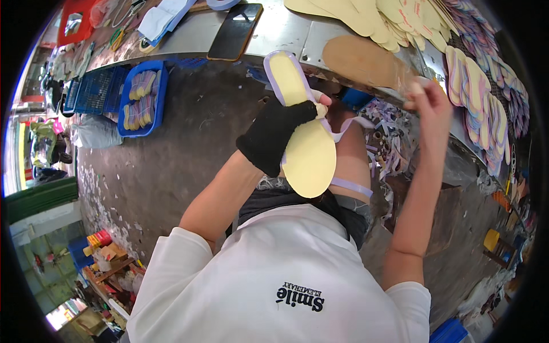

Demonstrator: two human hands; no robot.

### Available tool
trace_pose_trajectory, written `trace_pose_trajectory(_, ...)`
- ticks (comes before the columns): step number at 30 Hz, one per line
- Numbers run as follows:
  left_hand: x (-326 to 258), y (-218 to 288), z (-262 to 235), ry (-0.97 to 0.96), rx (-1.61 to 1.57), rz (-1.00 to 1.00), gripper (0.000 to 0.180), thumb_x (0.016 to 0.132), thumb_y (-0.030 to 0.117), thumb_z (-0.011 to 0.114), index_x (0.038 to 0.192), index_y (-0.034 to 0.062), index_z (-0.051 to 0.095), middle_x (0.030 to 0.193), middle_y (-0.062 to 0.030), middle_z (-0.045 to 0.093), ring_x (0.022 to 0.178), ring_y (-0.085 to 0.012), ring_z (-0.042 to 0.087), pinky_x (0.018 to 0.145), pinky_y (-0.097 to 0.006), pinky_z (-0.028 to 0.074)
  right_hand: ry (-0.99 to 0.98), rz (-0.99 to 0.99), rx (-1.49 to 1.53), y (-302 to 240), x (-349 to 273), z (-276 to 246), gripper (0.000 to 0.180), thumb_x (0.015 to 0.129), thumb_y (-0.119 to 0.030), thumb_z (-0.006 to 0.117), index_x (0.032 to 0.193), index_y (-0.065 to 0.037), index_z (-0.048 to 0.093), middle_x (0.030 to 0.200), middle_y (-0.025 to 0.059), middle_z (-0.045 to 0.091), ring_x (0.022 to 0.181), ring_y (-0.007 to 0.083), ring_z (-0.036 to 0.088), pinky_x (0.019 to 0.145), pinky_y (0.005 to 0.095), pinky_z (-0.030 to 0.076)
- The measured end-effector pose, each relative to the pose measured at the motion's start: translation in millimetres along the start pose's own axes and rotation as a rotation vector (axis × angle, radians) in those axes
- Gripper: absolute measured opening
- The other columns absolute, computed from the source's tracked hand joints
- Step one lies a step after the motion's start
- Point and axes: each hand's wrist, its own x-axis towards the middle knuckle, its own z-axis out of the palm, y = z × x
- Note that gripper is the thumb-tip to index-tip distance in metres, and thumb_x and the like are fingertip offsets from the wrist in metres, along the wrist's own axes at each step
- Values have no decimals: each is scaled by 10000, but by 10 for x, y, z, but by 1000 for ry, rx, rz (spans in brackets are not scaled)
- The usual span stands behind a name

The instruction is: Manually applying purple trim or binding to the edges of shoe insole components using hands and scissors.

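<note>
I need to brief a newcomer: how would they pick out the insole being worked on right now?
Find the metal workbench along the top. Just below its edge, the gloved left hand grips a pale yellow insole. Unlike those stacked on the bench, it is held in the air, with lilac edging.

A metal workbench (pixel 286 28) runs across the top of the frame and curves down the right side. On it, top centre, lies a dark flat slab (pixel 235 31); to its right a tan insole (pixel 363 60) and a fanned heap of pale yellow insoles (pixel 366 17). Down the right edge sit rows of pastel-edged insoles (pixel 486 108). On the dark floor (pixel 189 137), upper left, a blue crate (pixel 143 98) holds more insoles.
</note>
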Motion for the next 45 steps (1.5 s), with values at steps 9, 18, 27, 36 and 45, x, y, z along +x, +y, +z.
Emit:
trace_pose_trajectory(9,86,-127,-53,7,-302,-71,222,847,227,583,989,59,554,817,-45,597,675,-133,613,580,-268,505,32,-131,-1165,137,140,-453,424,701,-164,632,1061,47,561,962,207,580,923,364,561,809,425,437)
trace_pose_trajectory(18,272,-300,-275,-6,-380,-12,162,791,215,585,861,72,558,785,-58,592,694,-173,611,631,-298,521,-60,38,-260,-126,-939,-231,322,734,-45,594,1041,-34,496,881,15,521,789,92,493,699,254,420)
trace_pose_trajectory(27,234,-386,-178,-72,-498,115,256,800,250,572,939,36,584,786,-18,590,705,-126,594,636,-249,496,-420,329,31,35,-1885,366,405,683,-242,773,886,-55,476,691,-22,458,641,58,447,577,201,362)
trace_pose_trajectory(36,218,-422,-150,3,-401,46,211,818,276,556,867,71,557,849,-67,595,724,-185,601,659,-315,515,-337,230,-76,-65,-1781,440,320,656,-117,764,810,-51,491,616,-13,452,553,66,423,512,213,350)
trace_pose_trajectory(45,134,-285,1,45,-187,234,243,858,272,532,989,68,551,879,-58,590,784,-167,597,679,-319,515,92,69,-665,-121,-682,-262,312,748,-230,713,800,-6,502,601,73,503,573,164,498,560,320,411)
